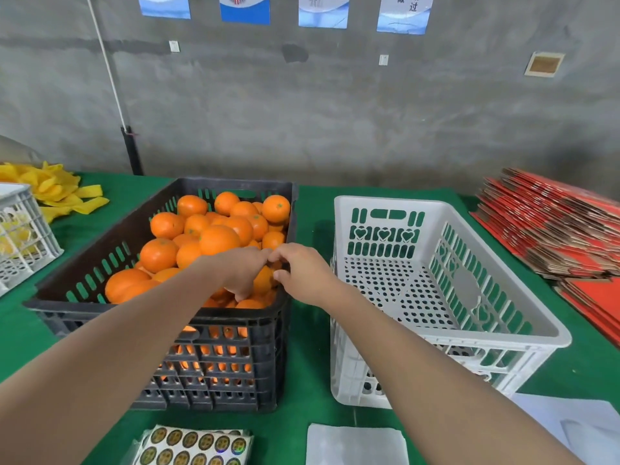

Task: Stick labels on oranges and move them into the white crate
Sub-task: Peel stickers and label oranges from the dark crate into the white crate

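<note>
Two bare hands meet over one orange (pixel 263 280) at the 3 o'clock side of a black slotted plastic crate (pixel 235 183), and most of that fruit is hidden behind them. The left hand (pixel 243 270) curls round it. The right hand (pixel 303 275) sets its thumb on the smooth peel, though whether it grips cannot be told. Round, glossy oranges (pixel 218 239) fill the crate. At 3 o'clock stands the perforated white crate (pixel 385 202). At 6 o'clock, cut off by the frame, lies a sheet of round gold labels (pixel 194 446) on green cloth (pixel 308 364).
</note>
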### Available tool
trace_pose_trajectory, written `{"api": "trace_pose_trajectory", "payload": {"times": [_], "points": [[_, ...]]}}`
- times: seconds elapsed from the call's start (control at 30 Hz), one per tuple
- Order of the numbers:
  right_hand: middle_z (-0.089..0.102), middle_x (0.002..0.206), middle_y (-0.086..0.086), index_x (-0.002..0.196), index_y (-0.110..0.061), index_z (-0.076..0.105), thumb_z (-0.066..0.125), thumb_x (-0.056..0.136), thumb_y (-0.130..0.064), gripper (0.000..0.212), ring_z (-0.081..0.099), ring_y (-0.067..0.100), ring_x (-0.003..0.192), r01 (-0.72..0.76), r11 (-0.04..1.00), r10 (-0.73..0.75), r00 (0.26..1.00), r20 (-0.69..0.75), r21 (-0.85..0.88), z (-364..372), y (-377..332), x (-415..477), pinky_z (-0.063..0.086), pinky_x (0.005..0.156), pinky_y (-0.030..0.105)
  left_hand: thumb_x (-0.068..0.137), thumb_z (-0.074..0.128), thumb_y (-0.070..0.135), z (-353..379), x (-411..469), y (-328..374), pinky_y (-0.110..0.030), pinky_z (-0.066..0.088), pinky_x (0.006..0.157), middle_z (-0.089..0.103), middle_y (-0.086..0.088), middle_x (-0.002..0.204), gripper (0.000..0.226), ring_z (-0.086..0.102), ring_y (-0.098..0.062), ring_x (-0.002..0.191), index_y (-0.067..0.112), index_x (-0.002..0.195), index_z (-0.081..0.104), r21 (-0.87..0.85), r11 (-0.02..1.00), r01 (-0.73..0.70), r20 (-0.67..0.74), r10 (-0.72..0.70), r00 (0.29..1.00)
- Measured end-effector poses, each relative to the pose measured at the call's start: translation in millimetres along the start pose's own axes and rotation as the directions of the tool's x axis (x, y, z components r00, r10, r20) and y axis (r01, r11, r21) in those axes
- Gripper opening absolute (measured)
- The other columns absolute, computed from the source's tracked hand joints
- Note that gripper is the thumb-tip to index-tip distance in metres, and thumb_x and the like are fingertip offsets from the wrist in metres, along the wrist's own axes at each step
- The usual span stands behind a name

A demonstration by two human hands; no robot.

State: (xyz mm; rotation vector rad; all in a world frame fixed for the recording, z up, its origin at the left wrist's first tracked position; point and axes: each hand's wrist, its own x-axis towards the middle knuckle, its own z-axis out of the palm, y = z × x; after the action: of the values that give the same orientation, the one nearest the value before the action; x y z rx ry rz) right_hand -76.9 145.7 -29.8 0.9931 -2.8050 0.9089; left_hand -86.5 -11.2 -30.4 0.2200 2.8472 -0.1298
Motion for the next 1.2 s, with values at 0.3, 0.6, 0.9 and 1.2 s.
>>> {"api": "trace_pose_trajectory", "payload": {"times": [0.3,0.6,0.9,1.2], "points": [[0.058,0.119,0.006,0.116,-0.01,0.059,0.057,0.092,-0.014,0.025,0.053,0.021,0.109,0.02,0.996,-0.018,1.0,-0.024,0.09,2.9,6.4,-2.8,0.038,0.084,0.023,0.075,0.077,0.027,-12.5,-42.4,3.9,-0.02,0.045,0.051,0.051,0.002,0.09,0.068,0.059,-0.014,0.075,0.021,0.127,0.033,-0.92,0.39,-0.043,-0.256,-0.513,0.82],[0.065,0.098,-0.008,0.103,-0.011,0.065,0.057,0.089,0.0,0.019,0.061,0.003,0.095,0.097,0.879,-0.025,0.987,-0.159,0.467,-5.6,26.4,-84.0,0.051,0.082,0.021,0.058,0.089,0.033,39.7,-131.5,102.5,-0.028,0.055,0.06,0.068,-0.005,0.098,0.066,0.071,-0.027,0.072,0.029,0.112,0.052,-0.936,-0.18,-0.303,-0.264,-0.208,0.942],[0.069,0.091,0.013,0.089,0.003,0.07,0.051,0.088,0.005,0.019,0.062,0.021,0.085,-0.196,0.959,0.155,0.968,0.195,0.207,69.5,102.4,-221.1,0.04,0.072,0.008,0.065,0.082,0.021,162.0,-122.0,167.4,-0.035,0.056,0.078,0.063,-0.013,0.109,0.062,0.067,-0.029,0.092,0.01,0.118,0.051,-0.946,-0.261,0.194,0.243,-0.172,0.955],[0.039,0.142,-0.001,0.126,-0.011,0.057,0.056,0.092,-0.02,0.035,0.015,0.013,0.144,-0.148,0.984,0.174,0.919,0.353,-0.101,122.7,118.1,-256.7,0.012,0.118,0.026,0.08,0.073,0.028,199.0,-111.7,179.6,-0.039,0.045,0.1,0.051,-0.011,0.123,0.059,0.053,-0.028,0.112,0.011,0.126,0.039,-0.864,-0.37,0.342,0.427,-0.175,0.887]]}}
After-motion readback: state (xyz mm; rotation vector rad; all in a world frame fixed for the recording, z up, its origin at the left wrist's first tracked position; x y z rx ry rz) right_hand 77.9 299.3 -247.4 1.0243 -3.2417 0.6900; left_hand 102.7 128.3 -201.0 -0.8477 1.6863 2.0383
